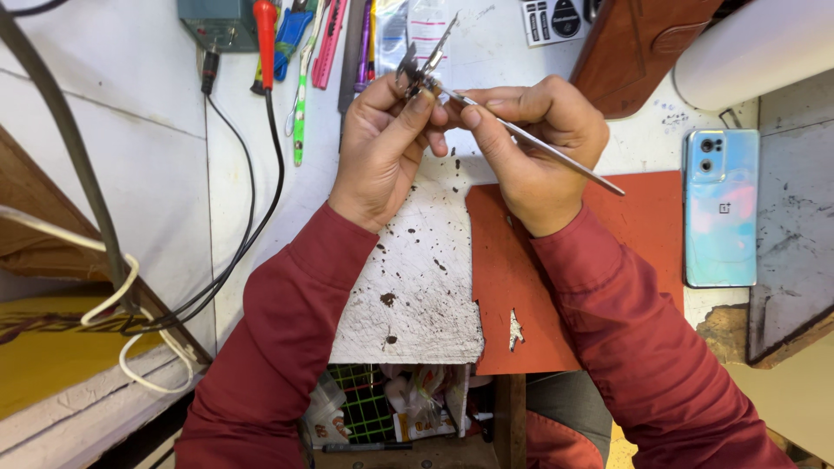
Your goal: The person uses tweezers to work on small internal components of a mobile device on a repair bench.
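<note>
Head view looks down on a scuffed white worktable (417, 287). At the left edge, black and white cables (234, 252) trail off the table; in the upper left of the frame lies a red-handled tool (265, 39) beside a row of coloured pens. Just left of the upper centre, the left hand (382, 148) pinches a small dark metal part (415, 74) with thin, angled prongs, held above the table. Touching it from the right, a slim silver metal probe (530, 139) runs diagonally down through the closed fingers of the right hand (534, 139). Both sleeves are dark red. Below the right hand lies an orange-red mat (625, 260). At centre right, a pale blue smartphone (720, 208) lies face down.
</note>
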